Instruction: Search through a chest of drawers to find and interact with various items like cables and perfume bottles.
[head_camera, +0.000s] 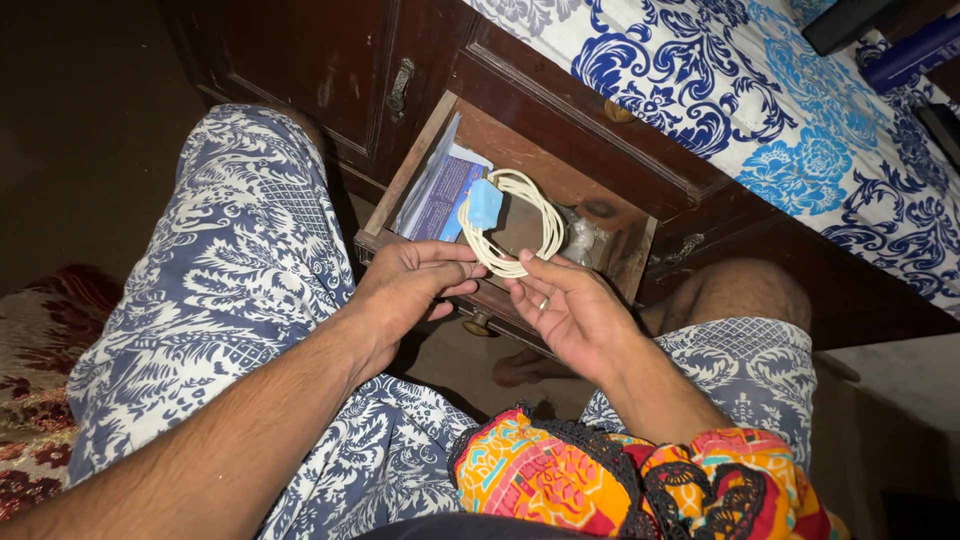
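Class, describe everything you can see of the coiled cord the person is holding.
The coiled cord is cream-white and thin, wound into a loose oval loop of several turns, smooth like plastic. A small light-blue piece sits on its upper left side. It is held above the open wooden drawer: the left hand pinches its lower left edge, and the right hand touches its bottom edge with its fingertips.

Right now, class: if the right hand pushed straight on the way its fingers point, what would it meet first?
The coiled cream cord: the right hand already has its fingertips at the lower loop. Past it lies the open wooden drawer, though depth is hard to judge.
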